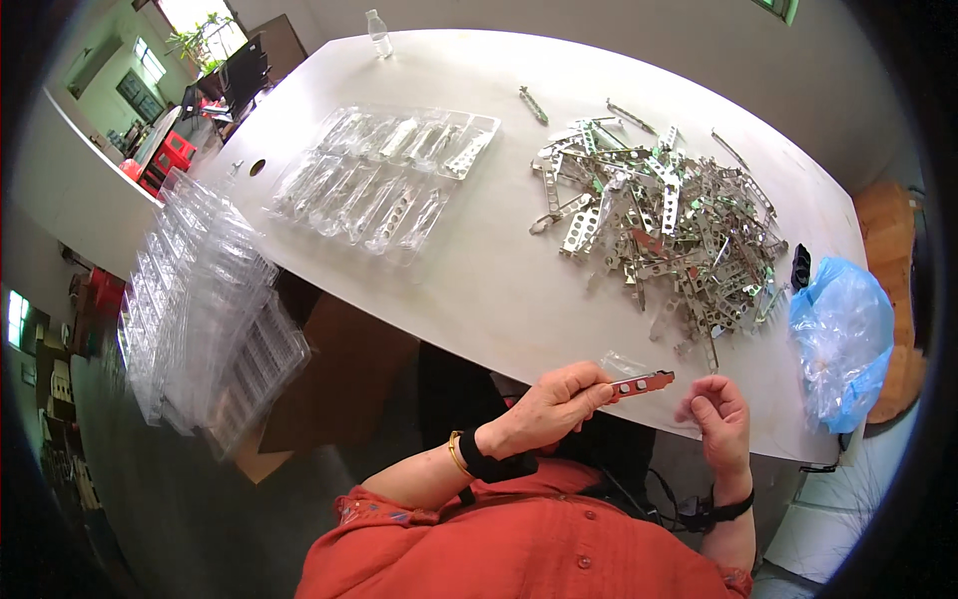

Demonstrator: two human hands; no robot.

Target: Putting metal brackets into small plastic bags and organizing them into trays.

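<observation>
Between the thumb and fingers of my left hand [549, 404] is a slim perforated metal bracket [641, 385], its face tinted red by reflection. It points right, just above the table's near edge. My right hand [720, 417] is a short way off its far end, fingers loosely curled and apart, with nothing visible in them. Some fingertips are blurred. Beyond the bracket, a small clear plastic sleeve [624, 363] lies by the table edge. A large heap of similar metal brackets [689, 235] spreads over the right side of the table.
A clear compartment tray [431, 222] holds several bagged brackets at left. Stacked clear trays [190, 319] stand beyond the table's left edge. A blue plastic bag [846, 334] and a small black object [800, 267] lie at right. A clear bottle [378, 38] stands at the far edge.
</observation>
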